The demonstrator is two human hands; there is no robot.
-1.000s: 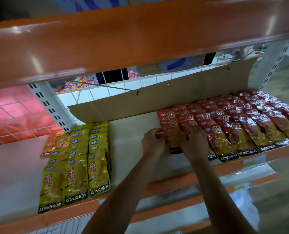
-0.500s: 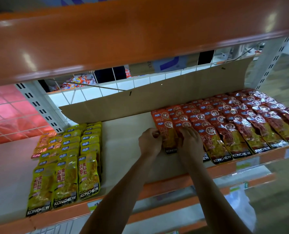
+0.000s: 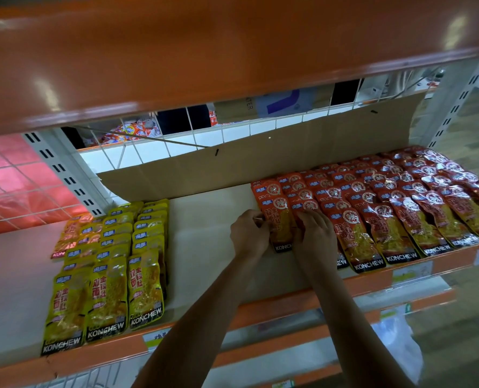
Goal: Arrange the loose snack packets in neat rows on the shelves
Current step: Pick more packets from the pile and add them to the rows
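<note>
Head view: looks down and forward into a store shelf bay with both hands at the shelf.
Red packets (image 3: 372,208): overlapping rows fill the right half of the shelf, from the cardboard at the back to the front lip; front packets read "KONCHEW" in white on a black band, with a round white emblem and a small blue tag near the top of each.
Leftmost red packet (image 3: 278,219): lies flat at the left end of the red rows, its bottom band showing "KONCH" before the right hand covers the rest; large Chinese characters run down its face, too small for me to read surely.
Left hand (image 3: 249,233): fingers curled, tips pinching the left edge of the leftmost red packet; the thumb is hidden, so how tightly it grips cannot be told.
Right hand (image 3: 313,236): fingers loosely spread, palm down, pressing flat on the red packets just right of that one; nothing is enclosed in it.
Hands together: close side by side, with the leftmost red packet between them.
Yellow packets (image 3: 112,264): three neat columns at the left of the shelf, well apart from the red rows; front ones read "KONCHEW", with red Chinese characters and blue tags.
Shelf (image 3: 204,247): pale surface, bare between the two colour groups, with an orange front lip.
Cardboard sheet (image 3: 260,161): stands along the back, against a white wire grid.
Upper shelf (image 3: 204,51): orange, overhanging the bay.
</note>
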